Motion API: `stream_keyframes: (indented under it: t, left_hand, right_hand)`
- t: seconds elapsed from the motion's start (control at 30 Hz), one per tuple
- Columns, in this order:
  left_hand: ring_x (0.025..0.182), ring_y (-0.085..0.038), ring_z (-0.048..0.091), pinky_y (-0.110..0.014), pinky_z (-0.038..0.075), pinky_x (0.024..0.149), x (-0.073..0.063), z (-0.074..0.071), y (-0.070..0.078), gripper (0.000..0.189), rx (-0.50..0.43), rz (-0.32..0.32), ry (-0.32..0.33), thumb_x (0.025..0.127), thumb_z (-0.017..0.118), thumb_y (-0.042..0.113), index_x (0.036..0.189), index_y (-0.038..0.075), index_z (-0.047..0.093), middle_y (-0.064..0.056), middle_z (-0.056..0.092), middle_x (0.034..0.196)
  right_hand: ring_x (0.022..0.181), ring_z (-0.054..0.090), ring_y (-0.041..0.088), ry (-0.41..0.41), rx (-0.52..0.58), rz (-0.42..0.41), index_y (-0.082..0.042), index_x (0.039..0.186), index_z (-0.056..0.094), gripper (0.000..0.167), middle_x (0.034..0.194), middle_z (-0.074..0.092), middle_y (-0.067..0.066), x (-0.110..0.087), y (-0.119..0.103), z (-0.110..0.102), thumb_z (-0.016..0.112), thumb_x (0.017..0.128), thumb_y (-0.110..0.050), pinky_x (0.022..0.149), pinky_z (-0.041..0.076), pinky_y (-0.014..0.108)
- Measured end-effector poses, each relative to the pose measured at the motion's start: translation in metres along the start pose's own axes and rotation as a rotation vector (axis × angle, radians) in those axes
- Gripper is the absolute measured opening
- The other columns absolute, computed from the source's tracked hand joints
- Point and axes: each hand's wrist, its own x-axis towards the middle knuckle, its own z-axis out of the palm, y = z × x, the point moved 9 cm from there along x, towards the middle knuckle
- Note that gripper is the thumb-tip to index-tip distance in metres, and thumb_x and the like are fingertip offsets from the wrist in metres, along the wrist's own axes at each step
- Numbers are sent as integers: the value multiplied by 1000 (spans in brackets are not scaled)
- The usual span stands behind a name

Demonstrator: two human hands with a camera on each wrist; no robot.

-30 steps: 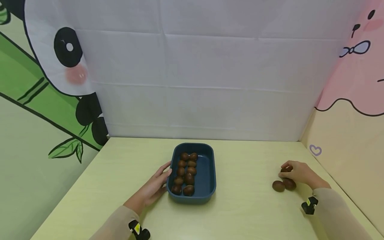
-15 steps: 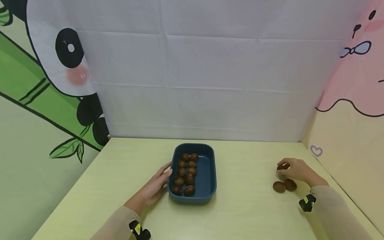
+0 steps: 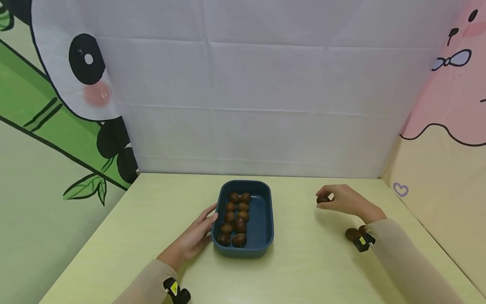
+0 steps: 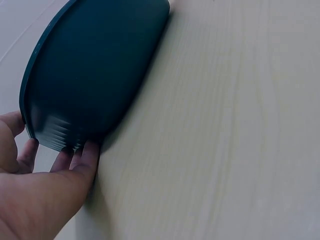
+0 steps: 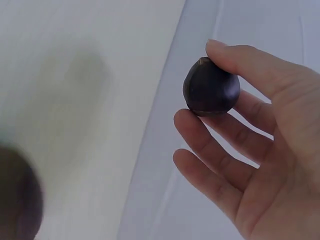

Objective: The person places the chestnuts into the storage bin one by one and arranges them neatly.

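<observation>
My right hand (image 3: pixel 347 200) pinches a dark brown chestnut (image 5: pixel 210 89) between thumb and fingertips, raised over the right part of the table; its pointed tip shows in the right wrist view. At centre stands a dark blue rectangular box (image 3: pixel 261 215) with two columns of chestnuts (image 3: pixel 240 226) along its left half, while its right half shows bare floor. Against the box's left wall rest the extended fingers and thumb of my left hand (image 3: pixel 194 237). The left wrist view shows those fingertips (image 4: pixel 90 150) on the ribbed outer wall.
Two more chestnuts (image 3: pixel 352 234) lie on the pale wooden table (image 3: pixel 303 266) at the right, one partly hidden behind the right wrist's camera (image 3: pixel 363 242). A white cloth backdrop (image 3: pixel 247 105) rises at the table's far edge, with printed panels on both sides.
My right hand has lifted one chestnut from the group at the right and carried it left and away from me. The left hand and the box have stayed put.
</observation>
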Motion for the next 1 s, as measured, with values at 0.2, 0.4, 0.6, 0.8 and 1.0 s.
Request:
stream_keyframes:
  t: [0.2, 0.4, 0.6, 0.8, 1.0]
  left_hand:
    - [140, -34, 38, -50, 30, 113, -1, 0, 2, 63, 0, 4, -1, 107, 47, 38, 161, 24, 16, -23, 37, 154]
    - [139, -34, 38, -50, 32, 112, -3, 0, 4, 64, 19, 16, -4, 108, 46, 38, 161, 23, 15, -24, 37, 154]
    - [141, -34, 37, -51, 28, 114, -2, 1, 2, 63, 13, 12, -27, 108, 45, 38, 161, 25, 13, -24, 35, 155]
    - [140, -34, 37, -51, 28, 114, -2, 2, 2, 63, 2, 15, -26, 109, 44, 37, 161, 24, 12, -24, 35, 155]
    - [142, -34, 35, -51, 26, 114, -2, 1, 2, 63, 4, 9, -23, 108, 44, 37, 161, 24, 13, -23, 33, 156]
  right_hand:
    - [88, 63, 14, -49, 40, -77, -12, 116, 71, 33, 101, 68, -6, 16, -47, 11, 77, 90, -30, 79, 52, 38]
    - [84, 63, 11, -80, 63, -201, -15, 118, 71, 32, 103, 68, -8, 25, -96, 29, 77, 91, -30, 76, 53, 33]
    - [89, 62, 8, -118, 58, -326, -16, 119, 71, 32, 105, 66, -12, 28, -137, 53, 77, 91, -29, 77, 53, 30]
    - [90, 60, 2, -166, 19, -407, -16, 119, 70, 34, 110, 66, -12, 29, -164, 83, 77, 90, -34, 78, 51, 26]
    - [91, 61, 0, -239, -58, -434, -15, 115, 73, 32, 107, 69, -10, 35, -173, 116, 81, 88, -29, 81, 50, 22]
